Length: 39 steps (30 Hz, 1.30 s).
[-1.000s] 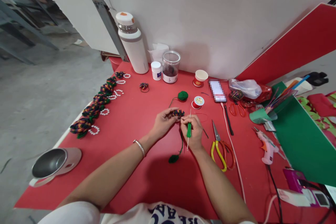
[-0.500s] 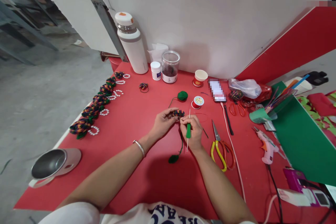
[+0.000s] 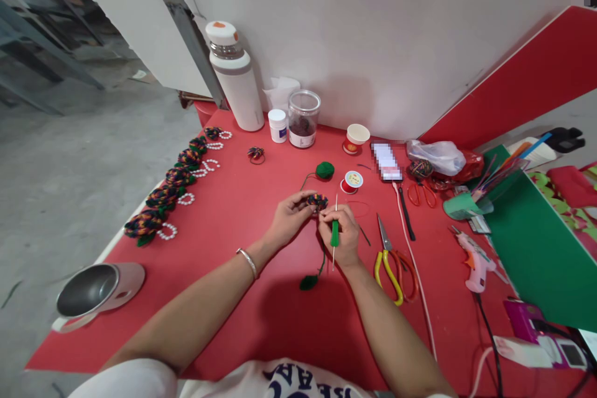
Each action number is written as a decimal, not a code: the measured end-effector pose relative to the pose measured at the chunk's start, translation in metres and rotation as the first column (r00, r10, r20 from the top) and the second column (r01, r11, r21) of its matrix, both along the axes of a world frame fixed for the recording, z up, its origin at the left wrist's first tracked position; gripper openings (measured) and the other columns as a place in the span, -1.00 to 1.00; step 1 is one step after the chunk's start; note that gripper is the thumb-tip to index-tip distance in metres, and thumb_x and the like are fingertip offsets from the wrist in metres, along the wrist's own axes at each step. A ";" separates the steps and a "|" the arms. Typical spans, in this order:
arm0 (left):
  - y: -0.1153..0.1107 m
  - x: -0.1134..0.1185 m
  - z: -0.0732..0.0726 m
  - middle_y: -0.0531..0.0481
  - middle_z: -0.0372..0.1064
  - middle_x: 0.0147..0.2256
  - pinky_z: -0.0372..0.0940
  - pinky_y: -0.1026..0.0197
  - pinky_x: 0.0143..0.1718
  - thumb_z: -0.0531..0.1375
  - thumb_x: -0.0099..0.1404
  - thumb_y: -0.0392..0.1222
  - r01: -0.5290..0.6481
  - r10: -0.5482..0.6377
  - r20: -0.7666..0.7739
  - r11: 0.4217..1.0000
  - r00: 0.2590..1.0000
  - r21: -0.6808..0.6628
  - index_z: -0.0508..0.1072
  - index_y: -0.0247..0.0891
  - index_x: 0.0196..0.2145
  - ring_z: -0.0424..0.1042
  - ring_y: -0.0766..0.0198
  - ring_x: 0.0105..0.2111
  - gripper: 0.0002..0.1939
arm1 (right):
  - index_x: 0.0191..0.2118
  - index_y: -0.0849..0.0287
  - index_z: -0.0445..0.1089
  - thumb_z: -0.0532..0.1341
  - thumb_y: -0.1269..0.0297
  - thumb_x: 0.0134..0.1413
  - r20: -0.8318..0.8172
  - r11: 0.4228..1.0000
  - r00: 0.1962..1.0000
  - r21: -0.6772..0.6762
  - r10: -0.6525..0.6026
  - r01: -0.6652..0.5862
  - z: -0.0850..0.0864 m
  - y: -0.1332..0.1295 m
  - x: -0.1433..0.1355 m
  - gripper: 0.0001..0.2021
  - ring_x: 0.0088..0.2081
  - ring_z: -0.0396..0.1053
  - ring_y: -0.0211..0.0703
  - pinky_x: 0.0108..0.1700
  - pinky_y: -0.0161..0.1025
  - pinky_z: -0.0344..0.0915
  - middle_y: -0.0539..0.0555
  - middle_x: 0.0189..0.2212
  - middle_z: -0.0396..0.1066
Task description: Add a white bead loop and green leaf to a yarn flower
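Observation:
My left hand (image 3: 290, 219) is closed on a small multicoloured crocheted flower (image 3: 318, 201), pinched between thumb and fingers. Close beside it on the right, my right hand (image 3: 342, 235) grips a crochet hook with a green handle (image 3: 334, 233), its metal ends pointing up and down. The right fingertips meet the flower's edge; what they pinch there is too small to make out. From under the hands a green strand runs down to a green crocheted leaf (image 3: 308, 282) on the red table. A green yarn ball (image 3: 325, 170) lies just beyond the hands.
Several crocheted flowers with bead loops (image 3: 161, 198) line the left edge, behind a steel-lined mug (image 3: 100, 289). Yellow-and-orange-handled scissors (image 3: 389, 267), a thread spool (image 3: 351, 181), a phone (image 3: 387, 161) and a glue gun (image 3: 476, 260) lie right. A white thermos (image 3: 237, 84) stands at the back.
The flower is turned slightly, showing more of its face between my fingers. Both hands otherwise stay in nearly the same place.

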<state>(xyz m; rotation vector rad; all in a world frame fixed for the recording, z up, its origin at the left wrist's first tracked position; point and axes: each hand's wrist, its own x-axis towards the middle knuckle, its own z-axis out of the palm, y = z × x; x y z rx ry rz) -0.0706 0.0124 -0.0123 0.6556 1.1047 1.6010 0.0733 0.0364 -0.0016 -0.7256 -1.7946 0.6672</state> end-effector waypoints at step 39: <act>0.001 -0.008 0.009 -0.02 0.52 -0.42 0.26 0.39 -0.83 0.44 0.06 -0.04 -0.015 0.019 0.123 1.000 0.992 -0.027 0.42 -0.33 -0.13 0.53 0.23 -0.57 -0.50 | -0.32 0.09 0.28 0.22 0.50 0.09 -0.022 0.994 0.999 -0.110 -0.029 0.026 0.005 -0.003 -0.002 -0.84 -0.25 0.41 -0.16 -0.36 -0.28 0.39 0.07 -0.27 0.34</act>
